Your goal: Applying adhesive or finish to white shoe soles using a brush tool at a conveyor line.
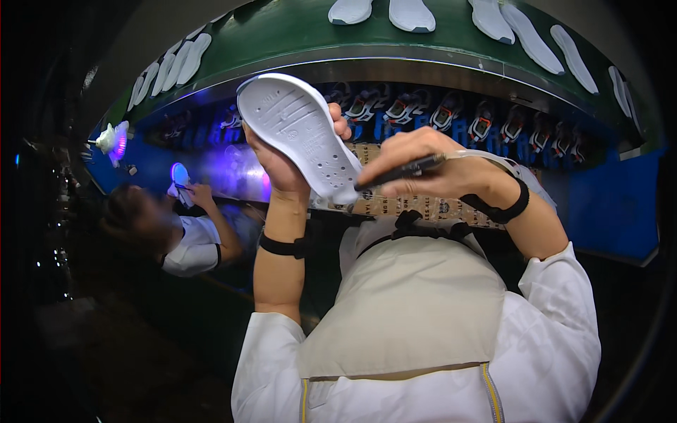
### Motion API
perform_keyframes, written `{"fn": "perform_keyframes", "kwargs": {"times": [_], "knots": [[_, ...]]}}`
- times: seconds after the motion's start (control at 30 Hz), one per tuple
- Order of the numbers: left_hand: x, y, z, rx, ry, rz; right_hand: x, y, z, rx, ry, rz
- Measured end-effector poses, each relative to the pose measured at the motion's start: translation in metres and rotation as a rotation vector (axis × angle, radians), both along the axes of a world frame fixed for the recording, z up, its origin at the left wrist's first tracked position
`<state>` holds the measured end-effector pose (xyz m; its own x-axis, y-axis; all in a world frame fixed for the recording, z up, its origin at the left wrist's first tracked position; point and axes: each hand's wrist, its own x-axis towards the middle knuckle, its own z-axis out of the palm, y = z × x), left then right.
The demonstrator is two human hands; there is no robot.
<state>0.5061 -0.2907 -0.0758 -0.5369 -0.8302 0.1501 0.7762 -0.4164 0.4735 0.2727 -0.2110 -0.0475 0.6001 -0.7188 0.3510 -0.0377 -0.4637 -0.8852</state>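
A white shoe sole (303, 134) is held up and tilted in front of me, its patterned, hole-dotted face toward me. My left hand (282, 166) is closed around it from behind, with the fingertips curling over its right edge. In my right hand (434, 166) is a black-handled brush (409, 170), gripped like a pen. A thin pale tube trails from its back end over my wrist. The brush's pale, blurred tip meets the lower end of the sole, where the contact is hard to make out.
Above runs a green conveyor (282, 42) carrying several white soles (539, 42). Below it, shoe uppers (444, 116) stand in a row. Printed brown cardboard (430, 206) covers the bench before me. A co-worker (190, 240) at left holds a sole near a purple-lit lamp (113, 139).
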Motion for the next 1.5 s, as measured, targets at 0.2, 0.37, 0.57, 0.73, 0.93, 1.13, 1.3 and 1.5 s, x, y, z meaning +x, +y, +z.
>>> {"fn": "perform_keyframes", "kwargs": {"times": [0.2,0.37,0.57,0.73,0.93,1.13,1.3,1.5], "knots": [[-0.004,-0.017,0.011,-0.278,-0.446,-0.108,-0.004,-0.004,0.001,-0.241,0.182,0.088],[-0.028,-0.029,0.024,-0.341,-0.687,-0.228,-0.007,-0.004,-0.003,-0.446,0.355,-0.039],[-0.055,-0.032,0.031,-0.411,-1.127,-0.260,-0.017,-0.001,0.006,-0.465,0.460,-0.125],[-0.061,-0.036,0.049,-0.666,-1.510,-0.417,-0.020,0.000,0.004,-0.531,0.359,0.036],[-0.057,-0.040,0.035,-0.621,-1.547,-0.427,-0.024,-0.001,0.002,-0.541,0.401,0.035],[-0.043,-0.043,0.023,-0.573,-1.488,-0.366,-0.031,-0.004,-0.002,-0.507,0.483,-0.100],[-0.025,-0.036,0.019,-0.338,-1.339,-0.370,-0.032,-0.012,-0.010,-0.499,0.451,-0.161],[0.021,-0.038,-0.046,-0.070,-1.002,-0.138,-0.019,-0.012,-0.024,-0.337,0.346,-0.051]]}}
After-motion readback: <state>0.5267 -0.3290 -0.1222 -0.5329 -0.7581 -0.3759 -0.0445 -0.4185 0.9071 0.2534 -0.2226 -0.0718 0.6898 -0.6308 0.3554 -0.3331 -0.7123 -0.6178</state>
